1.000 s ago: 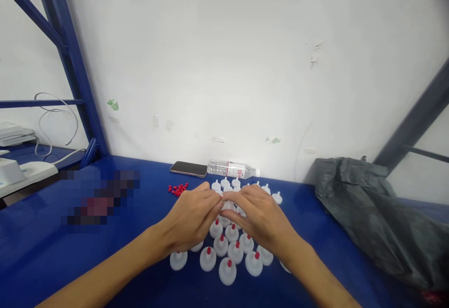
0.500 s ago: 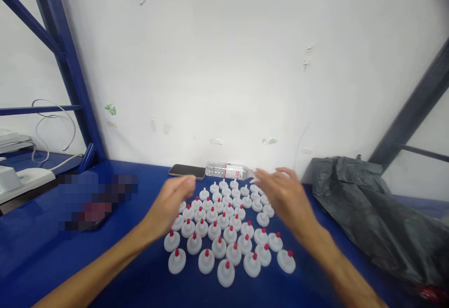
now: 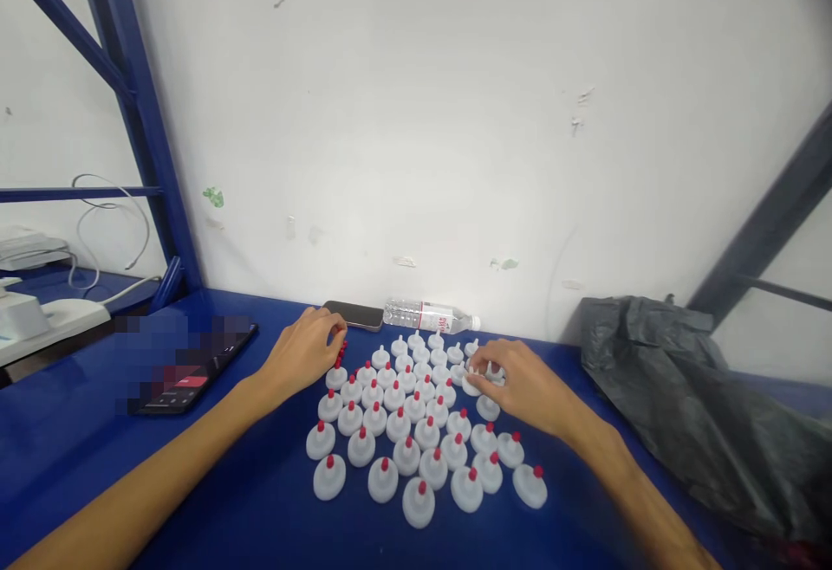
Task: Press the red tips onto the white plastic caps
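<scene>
Many white disc-shaped plastic nozzle lids stand spout-up in a cluster on the blue table (image 3: 227, 501). The nearer ones, such as this front nozzle lid (image 3: 418, 505), carry small red caps on their spouts; those at the back, like this bare nozzle lid (image 3: 380, 359), have none. At the cluster's left rear, my left hand (image 3: 305, 346) is curled in a pinch at a little group of loose red caps (image 3: 341, 353). My right hand (image 3: 520, 384) pinches the spout of an uncapped white nozzle lid (image 3: 471, 385) at the right rear. Its fingers partly hide neighbouring lids.
Behind the cluster lie a dark phone (image 3: 354, 314) and a clear plastic bottle (image 3: 429, 317) on its side against the wall. Another phone (image 3: 195, 379) lies at left, partly pixelated. A black plastic bag (image 3: 656, 379) covers the right side. Blue metal posts (image 3: 146, 119) frame the table.
My left hand has moved slightly left, and the loose red caps now show at its fingertips. My right hand has come down and closed on a bare nozzle lid. The view has shifted slightly.
</scene>
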Action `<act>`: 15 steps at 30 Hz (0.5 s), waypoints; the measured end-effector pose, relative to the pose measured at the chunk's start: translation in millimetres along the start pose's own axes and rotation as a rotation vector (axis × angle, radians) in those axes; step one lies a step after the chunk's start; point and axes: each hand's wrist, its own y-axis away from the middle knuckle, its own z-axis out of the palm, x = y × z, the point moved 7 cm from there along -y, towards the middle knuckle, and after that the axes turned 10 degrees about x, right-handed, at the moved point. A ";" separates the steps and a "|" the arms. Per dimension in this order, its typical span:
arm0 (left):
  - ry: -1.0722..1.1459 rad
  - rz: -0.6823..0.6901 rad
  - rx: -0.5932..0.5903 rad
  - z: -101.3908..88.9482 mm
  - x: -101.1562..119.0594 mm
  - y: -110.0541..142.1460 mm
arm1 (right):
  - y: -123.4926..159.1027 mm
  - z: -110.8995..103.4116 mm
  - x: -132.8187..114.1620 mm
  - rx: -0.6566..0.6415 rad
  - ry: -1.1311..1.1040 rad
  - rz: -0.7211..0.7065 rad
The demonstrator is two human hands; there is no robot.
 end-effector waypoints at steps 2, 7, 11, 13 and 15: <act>-0.029 -0.006 -0.028 3.1 -3.0 -0.7 | 0.3 2.1 -0.5 -0.038 -0.009 0.015; -0.074 -0.010 -0.076 8.2 -6.0 -0.8 | 0.2 8.6 -6.5 -0.115 -0.039 0.008; -0.097 -0.014 -0.088 7.5 -6.0 -0.1 | 1.4 8.3 -7.0 -0.094 -0.031 0.008; -0.107 -0.006 -0.091 7.6 -5.7 0.0 | 1.8 5.4 -7.2 -0.049 -0.050 0.018; -0.109 0.003 -0.097 8.8 -6.0 0.1 | 1.9 6.1 -8.2 -0.032 -0.088 0.033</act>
